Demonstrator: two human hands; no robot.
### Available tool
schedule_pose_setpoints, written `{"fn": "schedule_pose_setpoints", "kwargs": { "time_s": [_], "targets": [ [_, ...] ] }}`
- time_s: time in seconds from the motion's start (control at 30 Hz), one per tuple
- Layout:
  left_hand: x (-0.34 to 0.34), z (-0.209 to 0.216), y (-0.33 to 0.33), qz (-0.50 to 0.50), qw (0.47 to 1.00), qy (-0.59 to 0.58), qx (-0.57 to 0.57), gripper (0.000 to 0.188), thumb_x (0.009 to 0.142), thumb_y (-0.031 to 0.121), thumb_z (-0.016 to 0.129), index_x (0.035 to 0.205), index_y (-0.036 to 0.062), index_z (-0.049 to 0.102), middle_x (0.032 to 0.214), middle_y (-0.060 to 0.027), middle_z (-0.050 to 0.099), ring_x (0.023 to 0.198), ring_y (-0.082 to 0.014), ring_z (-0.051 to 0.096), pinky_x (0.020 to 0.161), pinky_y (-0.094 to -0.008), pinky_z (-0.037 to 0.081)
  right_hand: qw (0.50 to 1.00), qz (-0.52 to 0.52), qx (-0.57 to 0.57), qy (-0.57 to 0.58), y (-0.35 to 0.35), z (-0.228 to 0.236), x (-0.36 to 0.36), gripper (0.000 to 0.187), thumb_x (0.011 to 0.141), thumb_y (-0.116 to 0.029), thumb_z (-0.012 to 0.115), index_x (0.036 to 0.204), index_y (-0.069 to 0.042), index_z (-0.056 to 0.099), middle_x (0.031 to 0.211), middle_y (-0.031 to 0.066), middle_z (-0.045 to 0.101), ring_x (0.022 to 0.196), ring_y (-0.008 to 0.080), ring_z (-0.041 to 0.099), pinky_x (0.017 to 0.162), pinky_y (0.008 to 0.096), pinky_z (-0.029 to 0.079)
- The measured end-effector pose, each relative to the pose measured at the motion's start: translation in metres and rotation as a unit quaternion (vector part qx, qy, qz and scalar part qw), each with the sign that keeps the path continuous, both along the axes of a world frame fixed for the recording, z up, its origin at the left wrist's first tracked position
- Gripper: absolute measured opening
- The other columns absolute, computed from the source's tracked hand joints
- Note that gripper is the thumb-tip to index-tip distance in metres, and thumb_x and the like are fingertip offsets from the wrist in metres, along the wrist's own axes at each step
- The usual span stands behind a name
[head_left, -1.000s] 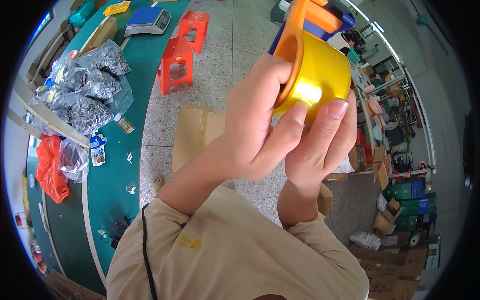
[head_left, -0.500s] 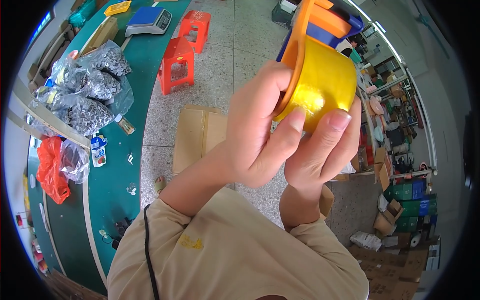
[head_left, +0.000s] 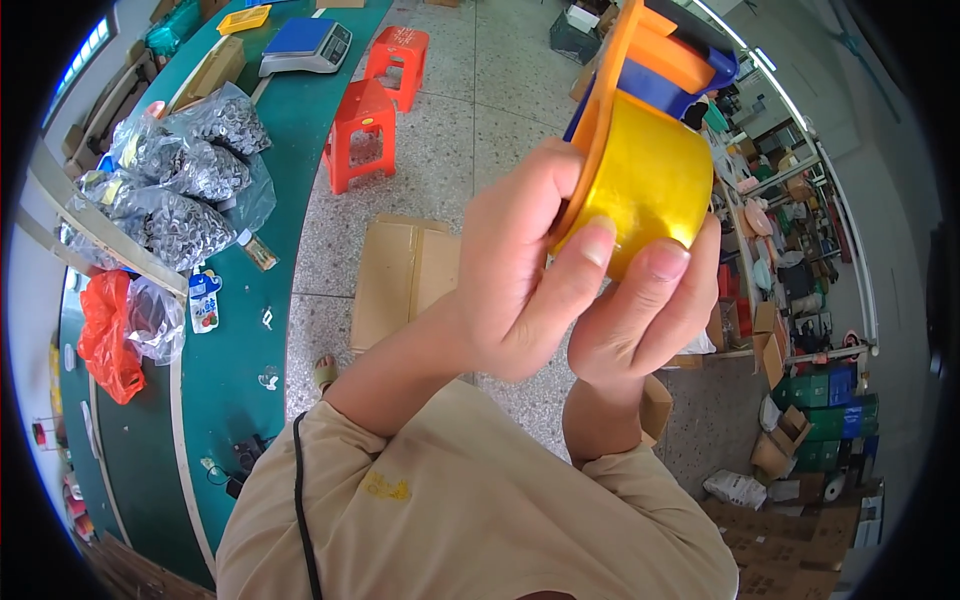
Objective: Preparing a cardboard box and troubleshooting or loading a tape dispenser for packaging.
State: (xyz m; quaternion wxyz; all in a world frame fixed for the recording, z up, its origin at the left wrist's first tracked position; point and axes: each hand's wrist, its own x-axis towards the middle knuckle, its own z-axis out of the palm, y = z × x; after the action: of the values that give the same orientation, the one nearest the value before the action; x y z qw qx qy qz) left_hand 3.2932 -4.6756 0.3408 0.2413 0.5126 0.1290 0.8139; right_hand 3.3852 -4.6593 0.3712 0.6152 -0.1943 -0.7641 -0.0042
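Up in front of my chest I hold a tape dispenser (head_left: 608, 95) with an orange side plate and dark blue parts. A wide roll of yellow tape (head_left: 655, 170) is mounted on it, its shiny curved face toward me. My left hand (head_left: 525, 270) is closed on the dispenser's left side, with the thumb on the lower part of the roll. My right hand (head_left: 645, 310) grips the roll from below and the right, its thumb pressed against the tape. The fingers behind the roll are hidden.
A green table (head_left: 235, 350) on the left bears bags of metal parts (head_left: 185, 220), a blue-topped scale (head_left: 305, 47) and a red plastic bag (head_left: 110, 340). Two red stools (head_left: 360, 135) stand beside it. Flattened cardboard (head_left: 395, 275) lies on the floor; cluttered shelves (head_left: 790, 240) line the right.
The tape roll and dispenser have tilted slightly and sit a little lower in view. Both hands keep their grip, with thumbs in nearly the same place. The background has shifted slightly right.
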Motion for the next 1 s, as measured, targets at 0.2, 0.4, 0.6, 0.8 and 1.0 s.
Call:
{"fn": "schedule_pose_setpoints", "kwargs": {
  "time_s": [0.2, 0.4, 0.6, 0.8, 1.0],
  "targets": [
    [-0.003, -0.005, 0.007, 0.012, 0.999, 0.036, 0.026, 0.02, 0.087, 0.011, 0.049, 0.1, -0.0039, 0.049, 0.083, -0.0107, 0.052, 0.065, -0.0163, 0.048, 0.059, -0.0276, 0.039, 0.991, 0.001, -0.131, -0.025, -0.003, 0.008, 0.003, 0.027, 0.095, -0.02, 0.042, 0.089, 0.004, 0.053, 0.07, 0.0152, 0.055, 0.055, 0.0257, 0.055, 0.051, 0.0327, 0.041],
    [-0.007, -0.007, 0.016, 0.027, 0.999, 0.042, 0.009, 0.02, 0.086, 0.009, 0.049, 0.101, -0.0033, 0.049, 0.08, -0.0095, 0.05, 0.063, -0.0166, 0.047, 0.057, -0.0282, 0.038, 0.991, -0.009, -0.134, -0.015, 0.004, 0.005, -0.007, 0.032, 0.099, -0.025, 0.037, 0.086, 0.001, 0.05, 0.069, 0.0078, 0.05, 0.058, 0.016, 0.047, 0.051, 0.0272, 0.034],
    [-0.009, 0.0, 0.014, 0.036, 0.997, 0.061, 0.008, 0.018, 0.086, 0.009, 0.049, 0.1, -0.0029, 0.049, 0.078, -0.0092, 0.048, 0.062, -0.017, 0.045, 0.056, -0.029, 0.037, 0.992, -0.019, -0.123, -0.024, 0.0, 0.011, -0.005, 0.032, 0.1, -0.026, 0.033, 0.086, -0.001, 0.047, 0.07, 0.003, 0.047, 0.061, 0.0091, 0.04, 0.053, 0.024, 0.03],
    [-0.005, -0.016, 0.01, 0.022, 0.998, 0.05, -0.044, 0.026, 0.086, 0.008, 0.05, 0.108, -0.0047, 0.048, 0.083, -0.0088, 0.052, 0.066, -0.0144, 0.048, 0.059, -0.0266, 0.038, 0.984, -0.004, -0.176, -0.035, -0.001, 0.007, -0.004, 0.027, 0.097, -0.018, 0.039, 0.078, 0.0, 0.045, 0.063, 0.0091, 0.046, 0.056, 0.0136, 0.041, 0.05, 0.0293, 0.031],
    [-0.006, -0.005, 0.004, -0.029, 0.994, 0.019, -0.107, 0.029, 0.089, 0.007, 0.05, 0.115, -0.0039, 0.045, 0.093, -0.0047, 0.054, 0.078, -0.0078, 0.048, 0.068, -0.0238, 0.04, 0.982, 0.017, -0.188, -0.02, 0.004, 0.007, -0.006, 0.024, 0.095, -0.015, 0.044, 0.076, 0.0, 0.045, 0.06, 0.0118, 0.046, 0.049, 0.0197, 0.043, 0.047, 0.0328, 0.033]
  ]
}}
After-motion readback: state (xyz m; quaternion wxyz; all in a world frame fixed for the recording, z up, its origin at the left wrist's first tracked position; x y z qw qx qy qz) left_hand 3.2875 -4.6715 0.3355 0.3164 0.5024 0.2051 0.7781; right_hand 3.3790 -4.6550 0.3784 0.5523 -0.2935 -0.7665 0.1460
